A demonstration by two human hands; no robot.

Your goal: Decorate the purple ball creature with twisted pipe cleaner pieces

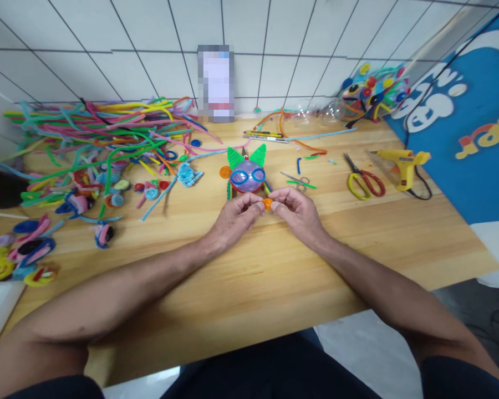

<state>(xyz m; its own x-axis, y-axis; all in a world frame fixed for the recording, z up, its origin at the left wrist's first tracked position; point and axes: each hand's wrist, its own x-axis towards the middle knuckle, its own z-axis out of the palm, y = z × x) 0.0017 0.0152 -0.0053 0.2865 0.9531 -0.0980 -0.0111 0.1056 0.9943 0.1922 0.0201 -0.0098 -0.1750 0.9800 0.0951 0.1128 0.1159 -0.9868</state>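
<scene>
A small orange pipe-cleaner coil (267, 204) is pinched between the thumbs and fingers of my left hand (243, 213) and my right hand (296, 210). Just behind my fingers sits a clear round figure (248, 176) with green ears and two blue oval rings on its front. Beside its left side lies another orange coil (225, 172). Small metal scissors (303, 182) rest right of the figure, with a green pipe-cleaner piece across them. My fingers partly hide the figure's lower part.
Pipe cleaners (108, 124) are heaped at the back left, with finished coiled pieces (29, 252) in front. A phone (216, 83) leans on the tiled wall. Craft knives (266, 135) lie behind the figure. Red-and-yellow scissors (363, 180) and a yellow glue gun (404, 166) lie at right.
</scene>
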